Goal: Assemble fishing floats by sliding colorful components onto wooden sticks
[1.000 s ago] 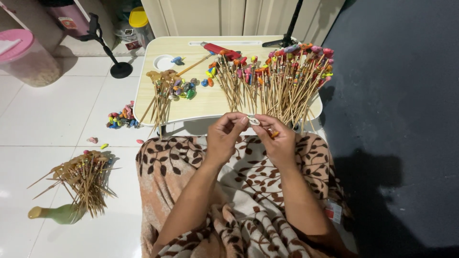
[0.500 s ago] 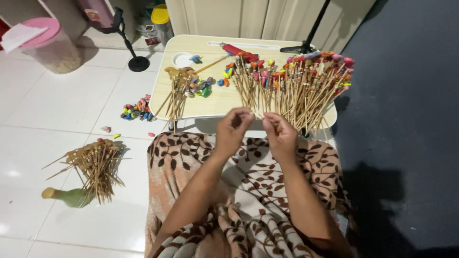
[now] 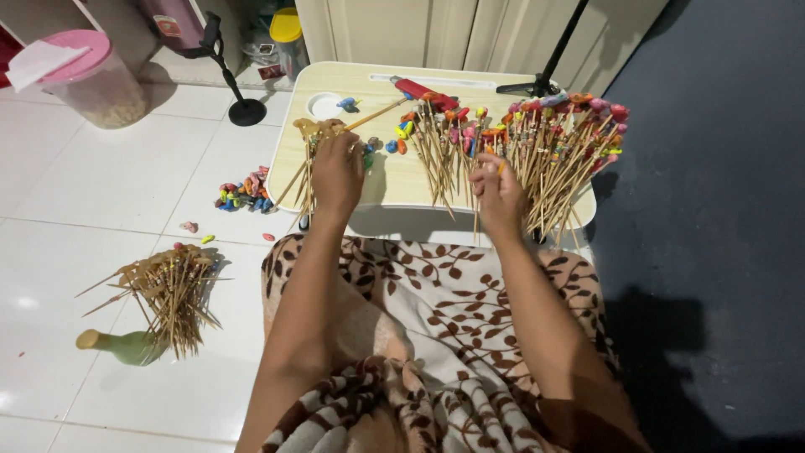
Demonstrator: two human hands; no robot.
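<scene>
On the small pale wooden table (image 3: 394, 180), the left hand (image 3: 337, 172) rests over a small bunch of plain sticks (image 3: 309, 159) near the table's left edge, its fingers curled down onto them; whether it actually grips any cannot be told. The right hand (image 3: 496, 189) sits near the front edge, closed around a thin stick (image 3: 478, 205) that hangs down past the table's edge, with a small orange piece at the fingertips. Just beyond that hand and to its right, a big heap of finished sticks (image 3: 553, 151) fans out toward the right edge, each thin, straight and bamboo-coloured, capped with a small bright bead-like tip in red, pink, orange or yellow. A few loose coloured beads (image 3: 394, 138) lie between the two hands, rounded and glossy. A red tool (image 3: 426, 94) lies near the back edge, beside a round white dish (image 3: 325, 106) at the back left. On the white tiled floor to the left lie a pile of coloured beads (image 3: 243, 193) and a bundle of sticks (image 3: 172, 289) over a green bottle (image 3: 117, 346). A brown leaf-patterned cloth (image 3: 436, 319) covers the lap.
</scene>
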